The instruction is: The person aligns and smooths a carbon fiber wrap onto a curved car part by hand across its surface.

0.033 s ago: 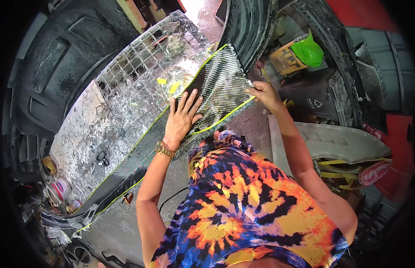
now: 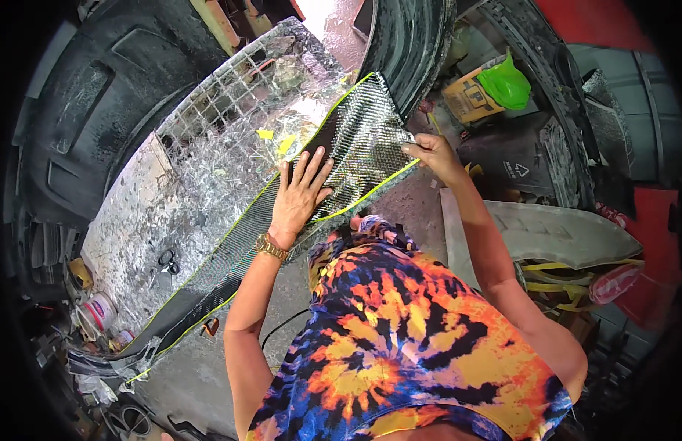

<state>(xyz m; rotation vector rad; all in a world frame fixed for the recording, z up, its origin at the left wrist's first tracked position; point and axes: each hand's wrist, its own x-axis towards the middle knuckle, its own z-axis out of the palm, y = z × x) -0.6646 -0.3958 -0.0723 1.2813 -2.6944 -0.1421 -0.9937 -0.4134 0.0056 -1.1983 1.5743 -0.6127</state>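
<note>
A long strip of black woven carbon-fibre cloth [image 2: 364,143] with yellow-green edges runs diagonally across a worn, splattered workbench, from the upper middle to the lower left. My left hand [image 2: 300,191] lies flat on the strip, fingers spread, pressing it near its wider end. At the strip's right corner, my right hand [image 2: 433,156] pinches the frayed cut edge between thumb and fingers. Black-handled scissors [image 2: 166,266] rest on the bench to the left of the cloth.
A wire grid [image 2: 216,95] edges the bench's far side. Large black moulded panels [image 2: 98,95] stand at left; a curved black part [image 2: 410,51] rises beyond the cloth. Rightward are a box with a green bag [image 2: 506,82] and a grey panel [image 2: 546,234]. A tub [image 2: 98,312] stands lower left.
</note>
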